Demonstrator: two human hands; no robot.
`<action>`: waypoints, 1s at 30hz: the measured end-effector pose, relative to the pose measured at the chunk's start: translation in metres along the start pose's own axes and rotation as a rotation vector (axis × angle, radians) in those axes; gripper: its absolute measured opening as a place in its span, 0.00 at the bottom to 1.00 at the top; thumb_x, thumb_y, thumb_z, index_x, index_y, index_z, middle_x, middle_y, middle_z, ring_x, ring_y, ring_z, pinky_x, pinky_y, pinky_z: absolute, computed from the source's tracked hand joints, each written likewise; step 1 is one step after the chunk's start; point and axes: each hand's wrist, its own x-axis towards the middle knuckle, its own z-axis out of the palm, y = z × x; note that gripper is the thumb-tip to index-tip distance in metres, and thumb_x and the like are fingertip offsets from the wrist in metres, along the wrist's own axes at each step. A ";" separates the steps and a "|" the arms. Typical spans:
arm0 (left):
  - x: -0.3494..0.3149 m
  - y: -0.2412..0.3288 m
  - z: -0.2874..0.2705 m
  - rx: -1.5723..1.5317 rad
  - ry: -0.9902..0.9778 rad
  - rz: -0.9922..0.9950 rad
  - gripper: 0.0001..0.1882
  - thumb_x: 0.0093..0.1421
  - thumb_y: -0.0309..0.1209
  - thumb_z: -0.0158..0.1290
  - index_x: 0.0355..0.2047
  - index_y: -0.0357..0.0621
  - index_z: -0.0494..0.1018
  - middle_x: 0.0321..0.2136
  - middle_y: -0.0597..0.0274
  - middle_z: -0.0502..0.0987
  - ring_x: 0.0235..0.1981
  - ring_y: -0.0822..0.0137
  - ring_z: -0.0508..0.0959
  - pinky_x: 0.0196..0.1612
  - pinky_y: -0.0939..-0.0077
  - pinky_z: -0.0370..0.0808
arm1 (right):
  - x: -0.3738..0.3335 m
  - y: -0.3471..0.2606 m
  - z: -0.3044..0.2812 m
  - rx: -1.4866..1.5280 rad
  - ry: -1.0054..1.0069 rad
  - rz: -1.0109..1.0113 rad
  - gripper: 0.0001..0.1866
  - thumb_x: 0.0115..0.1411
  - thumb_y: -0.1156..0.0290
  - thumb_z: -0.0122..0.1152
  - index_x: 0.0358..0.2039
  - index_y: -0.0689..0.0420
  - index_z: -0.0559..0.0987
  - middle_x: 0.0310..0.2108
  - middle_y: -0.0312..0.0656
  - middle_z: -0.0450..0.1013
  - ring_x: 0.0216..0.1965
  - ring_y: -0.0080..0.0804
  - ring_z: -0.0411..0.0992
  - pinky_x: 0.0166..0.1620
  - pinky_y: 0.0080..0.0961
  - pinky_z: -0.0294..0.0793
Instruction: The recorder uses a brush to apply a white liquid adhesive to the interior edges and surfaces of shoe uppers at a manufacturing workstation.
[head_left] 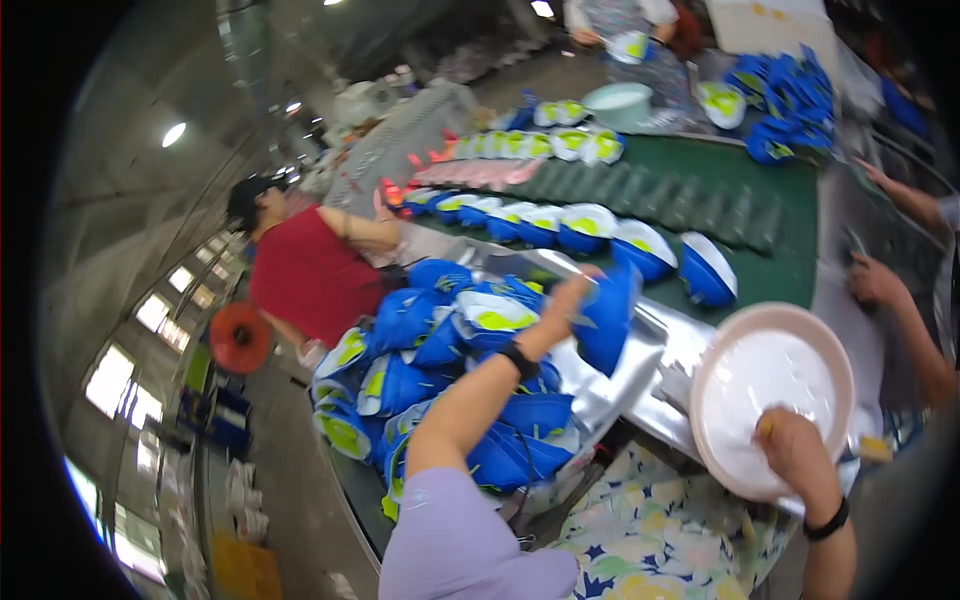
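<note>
Your left hand (562, 312) grips a blue piece (608, 325), fingers against its side; motion blurs both. Your right hand (797, 455) is curled round a yellow bit (765, 428), over the white liquid in a pink basin (702, 440). The basin sits under and around that hand.

The shiny metal desk (645, 402) runs beneath your left hand and on toward the basin. To the left of your left hand, a pile (425, 325) of blue, white and lime pieces is heaped, some behind your forearm.

Beyond your left hand stretches a green belt (740, 165), carrying a near row (587, 226) of blue-and-white pieces, a far row (520, 146), and a ridged strip between them. A red glow (391, 192) lights the belt's end, up and left of that hand.

Well left of your left hand, a person in red (310, 265) stands near the belt, with bright windows (110, 380) farther out. Far beyond both hands, a pale bowl (617, 103) and a blue heap (785, 100) rest near another person (620, 15). Past your right hand, someone else's arms (915, 330) reach in.
</note>
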 end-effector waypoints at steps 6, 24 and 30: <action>0.004 0.009 0.011 -0.806 -0.289 -0.273 0.22 0.70 0.37 0.47 0.61 0.44 0.66 0.56 0.53 0.74 0.55 0.55 0.77 0.57 0.63 0.75 | 0.017 0.020 -0.063 0.313 0.348 0.085 0.09 0.60 0.69 0.66 0.33 0.63 0.77 0.27 0.45 0.74 0.28 0.36 0.72 0.35 0.31 0.71; 0.048 0.156 0.125 -1.269 -0.476 -0.368 0.24 0.73 0.42 0.41 0.64 0.45 0.63 0.57 0.52 0.73 0.54 0.56 0.78 0.56 0.56 0.78 | 0.027 0.003 -0.080 0.459 0.627 0.208 0.22 0.58 0.57 0.68 0.27 0.68 0.79 0.23 0.54 0.77 0.25 0.45 0.76 0.32 0.35 0.74; 0.029 0.144 0.141 -0.712 -0.192 -0.042 0.23 0.73 0.41 0.40 0.64 0.45 0.63 0.58 0.52 0.73 0.53 0.56 0.79 0.54 0.56 0.79 | 0.029 0.002 -0.054 0.608 0.665 0.392 0.23 0.58 0.56 0.65 0.24 0.68 0.80 0.20 0.49 0.77 0.20 0.35 0.77 0.28 0.29 0.75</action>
